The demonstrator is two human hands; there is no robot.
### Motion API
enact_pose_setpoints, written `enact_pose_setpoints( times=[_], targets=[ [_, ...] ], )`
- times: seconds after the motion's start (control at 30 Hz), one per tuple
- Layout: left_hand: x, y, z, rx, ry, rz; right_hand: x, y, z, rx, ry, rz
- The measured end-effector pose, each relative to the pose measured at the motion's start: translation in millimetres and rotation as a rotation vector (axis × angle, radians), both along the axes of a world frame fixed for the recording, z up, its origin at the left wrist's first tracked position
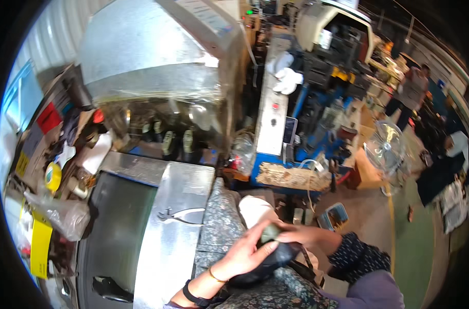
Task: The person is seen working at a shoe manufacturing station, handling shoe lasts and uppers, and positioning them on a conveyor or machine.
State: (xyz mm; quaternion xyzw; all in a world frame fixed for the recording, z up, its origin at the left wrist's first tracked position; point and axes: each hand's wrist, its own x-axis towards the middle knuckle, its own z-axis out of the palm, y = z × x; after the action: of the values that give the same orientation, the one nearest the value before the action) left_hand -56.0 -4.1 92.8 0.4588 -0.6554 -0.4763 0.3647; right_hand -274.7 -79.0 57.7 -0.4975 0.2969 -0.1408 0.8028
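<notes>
Over my lap, both hands are wrapped round what looks like a black shoe with a rounded grey-green end. My left hand grips it from the left, its thumb laid along the near side. From the right, my right hand closes over the top, fingers near the green end. Part of the shoe is hidden by the hands, and motion blurs it a little. A pair of pliers with pale handles lies on the metal plate left of my lap.
Left of the plate runs a dark conveyor belt bearing another black shoe. Several shoes stand under a metal hood. A yellow tape roll, blue machine, fan and blue bin surround me. A person stands far right.
</notes>
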Motion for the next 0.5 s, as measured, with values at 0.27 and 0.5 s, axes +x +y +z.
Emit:
enact_pose_setpoints(
  times=[0.27, 0.5],
  targets=[
    [99.2, 31.7, -100.6, 0.154, 0.161, 0.534, -73.1, 38.6, -59.1, 0.48, -0.065, -0.601],
    [165.9, 74.0, -154.3, 0.061, -0.058, 1.032, 73.9, -119.4, -52.8, -0.031, -0.346, -0.688]
  ],
)
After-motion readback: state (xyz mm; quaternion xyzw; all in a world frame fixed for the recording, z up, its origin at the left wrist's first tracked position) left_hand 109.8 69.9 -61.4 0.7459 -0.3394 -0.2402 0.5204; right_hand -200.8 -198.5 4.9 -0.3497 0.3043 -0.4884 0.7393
